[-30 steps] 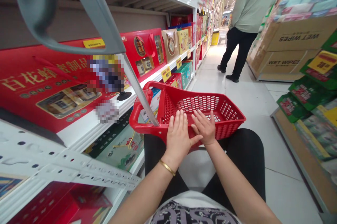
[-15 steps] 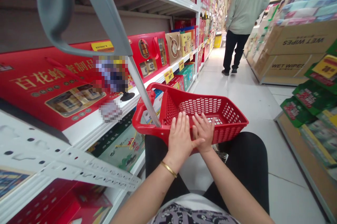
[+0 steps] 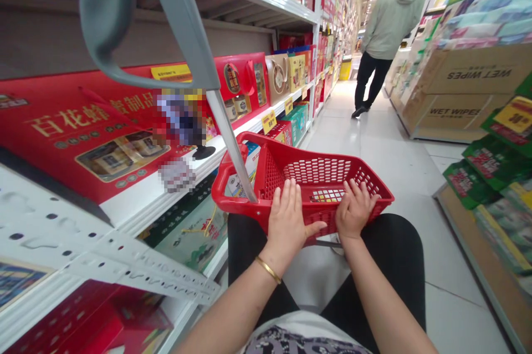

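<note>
A red plastic shopping basket (image 3: 332,164) with a lattice of holes stands in front of my knees, and nothing shows inside it. From its left end rises a metal pole with a grey loop handle (image 3: 187,27). My left hand (image 3: 288,213), with a gold bangle at the wrist, lies flat at the near rim, fingers stretched and thumb out. My right hand (image 3: 355,207) is farther right on the same rim, its fingers spread and somewhat bent. Neither hand holds a thing; whether the palms press on the rim is hidden.
White metal shelves (image 3: 137,218) along the left carry red gift boxes (image 3: 103,121) and price tags. A person in a pale jacket (image 3: 388,21) is in the aisle ahead, back turned. Wet-wipe cartons (image 3: 461,88) and green packs (image 3: 490,160) are stacked on the right.
My right hand has moved right along the rim, away from my left hand, which stays put. The person in the aisle has walked farther off.
</note>
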Tool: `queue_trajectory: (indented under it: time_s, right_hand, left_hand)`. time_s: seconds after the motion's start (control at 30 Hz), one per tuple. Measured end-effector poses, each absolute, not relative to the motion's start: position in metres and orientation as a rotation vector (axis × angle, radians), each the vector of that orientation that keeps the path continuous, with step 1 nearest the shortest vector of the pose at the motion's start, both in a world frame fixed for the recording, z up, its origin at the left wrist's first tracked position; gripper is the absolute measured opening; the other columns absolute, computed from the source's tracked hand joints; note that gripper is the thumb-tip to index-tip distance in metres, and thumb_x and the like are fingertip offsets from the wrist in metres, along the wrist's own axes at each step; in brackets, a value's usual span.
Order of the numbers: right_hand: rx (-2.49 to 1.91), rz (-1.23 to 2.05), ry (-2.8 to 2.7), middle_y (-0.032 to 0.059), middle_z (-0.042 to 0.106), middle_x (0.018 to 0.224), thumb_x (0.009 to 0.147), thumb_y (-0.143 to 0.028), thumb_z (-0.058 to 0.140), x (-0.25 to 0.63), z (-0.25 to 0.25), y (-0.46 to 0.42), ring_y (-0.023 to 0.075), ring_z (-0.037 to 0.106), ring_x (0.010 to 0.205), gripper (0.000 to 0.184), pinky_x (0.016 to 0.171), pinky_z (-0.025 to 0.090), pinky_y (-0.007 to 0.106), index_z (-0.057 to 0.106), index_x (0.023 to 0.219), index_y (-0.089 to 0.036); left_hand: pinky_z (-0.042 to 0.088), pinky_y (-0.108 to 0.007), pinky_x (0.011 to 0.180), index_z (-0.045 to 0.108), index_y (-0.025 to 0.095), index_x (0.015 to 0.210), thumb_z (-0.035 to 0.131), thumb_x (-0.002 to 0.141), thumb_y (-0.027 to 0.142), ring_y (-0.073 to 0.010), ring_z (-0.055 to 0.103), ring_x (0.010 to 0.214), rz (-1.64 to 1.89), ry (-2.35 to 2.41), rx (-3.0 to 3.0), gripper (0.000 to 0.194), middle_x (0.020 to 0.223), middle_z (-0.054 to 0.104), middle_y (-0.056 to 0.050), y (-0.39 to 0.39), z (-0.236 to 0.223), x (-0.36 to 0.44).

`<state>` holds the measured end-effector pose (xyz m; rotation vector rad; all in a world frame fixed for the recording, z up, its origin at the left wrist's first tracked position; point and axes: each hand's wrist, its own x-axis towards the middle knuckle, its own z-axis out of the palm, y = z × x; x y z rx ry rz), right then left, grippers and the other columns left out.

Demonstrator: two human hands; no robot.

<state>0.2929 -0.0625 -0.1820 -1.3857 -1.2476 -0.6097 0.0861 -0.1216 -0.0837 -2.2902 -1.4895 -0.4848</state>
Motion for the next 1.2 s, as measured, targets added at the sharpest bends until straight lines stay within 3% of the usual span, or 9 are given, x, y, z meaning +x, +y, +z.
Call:
queue_trajectory:
  time_s: [0.13,0.2,0.33,0.43,0.57,0.77,0.87,1.0,1.2]
  right_hand:
    - [-1.265,-0.548,-1.472,0.0069,0.070,0.133,0.103,-0.025,0.046,0.247,-0.175,-0.071,0.0261,0.057,0.136,0.038,0.124,0.025,0.061,0.061,0.138,-0.025]
    - [-1.217,-0.574,-1.588,0.0058,0.070,0.133,0.102,-0.026,0.050,0.244,-0.175,-0.073,0.0241,0.059,0.134,0.039,0.126,0.023,0.058,0.059,0.141,-0.026]
    - [-1.296,-0.675,-1.598,0.0066,0.072,0.130,0.102,-0.027,0.052,0.288,-0.186,-0.067,0.0252,0.064,0.128,0.039,0.127,0.010,0.063,0.059,0.139,-0.024]
    - [-1.412,-0.691,-1.337,0.0115,0.073,0.127,0.105,-0.028,0.042,0.327,-0.194,-0.058,0.0291,0.064,0.127,0.037,0.124,0.011,0.068,0.066,0.131,-0.019]
    - [-1.419,-0.594,-1.200,0.0137,0.072,0.127,0.105,-0.028,0.038,0.317,-0.187,-0.058,0.0315,0.058,0.134,0.040,0.123,0.019,0.067,0.069,0.127,-0.017]
    - [-1.176,-0.511,-1.515,0.0070,0.071,0.131,0.102,-0.023,0.050,0.233,-0.171,-0.076,0.0256,0.060,0.133,0.037,0.125,0.027,0.059,0.061,0.137,-0.023]
    - [-1.135,-0.576,-1.621,0.0037,0.072,0.131,0.100,-0.023,0.056,0.235,-0.169,-0.076,0.0236,0.061,0.132,0.042,0.128,0.019,0.059,0.058,0.141,-0.028]
    - [-1.253,-0.638,-1.524,0.0049,0.067,0.139,0.100,-0.028,0.056,0.275,-0.175,-0.071,0.0313,0.048,0.144,0.037,0.125,0.008,0.069,0.063,0.136,-0.029]
    - [-1.216,-0.555,-1.432,0.0096,0.063,0.144,0.101,-0.025,0.052,0.269,-0.176,-0.069,0.0312,0.043,0.148,0.035,0.123,0.027,0.063,0.065,0.133,-0.025]
  left_hand:
    - [0.012,-0.050,0.130,0.037,0.001,0.157,0.027,0.097,0.077,-0.0304,0.013,0.159,-0.456,-1.479,-2.263,0.097,0.168,0.025,-0.019,-0.122,-0.083,0.087]
    - [0.012,-0.049,0.130,0.036,0.002,0.157,0.025,0.096,0.078,-0.0304,0.013,0.159,-0.440,-1.473,-2.258,0.098,0.168,0.024,-0.019,-0.123,-0.082,0.087]
    - [0.014,-0.049,0.129,0.036,0.002,0.157,0.017,0.091,0.086,-0.0292,0.015,0.159,-0.439,-1.479,-2.260,0.109,0.168,0.025,-0.019,-0.122,-0.082,0.085]
    - [0.015,-0.048,0.129,0.037,0.001,0.157,0.015,0.089,0.088,-0.0289,0.015,0.159,-0.458,-1.473,-2.266,0.112,0.168,0.026,-0.019,-0.121,-0.083,0.085]
    - [0.016,-0.048,0.129,0.037,0.001,0.156,0.017,0.089,0.087,-0.0292,0.016,0.159,-0.475,-1.475,-2.255,0.111,0.167,0.028,-0.020,-0.121,-0.084,0.086]
    - [0.015,-0.049,0.129,0.035,0.002,0.158,0.028,0.097,0.076,-0.0300,0.015,0.159,-0.437,-1.467,-2.235,0.096,0.167,0.028,-0.018,-0.122,-0.082,0.087]
    - [0.018,-0.049,0.129,0.036,0.003,0.158,0.029,0.096,0.078,-0.0293,0.015,0.159,-0.439,-1.465,-2.228,0.097,0.168,0.028,-0.017,-0.122,-0.083,0.086]
    - [0.019,-0.048,0.128,0.036,0.003,0.158,0.025,0.091,0.085,-0.0287,0.017,0.159,-0.459,-1.440,-2.234,0.106,0.167,0.029,-0.018,-0.120,-0.086,0.084]
    - [0.017,-0.049,0.129,0.038,0.002,0.156,0.022,0.092,0.085,-0.0293,0.017,0.159,-0.461,-1.462,-2.226,0.106,0.167,0.027,-0.019,-0.120,-0.086,0.086]
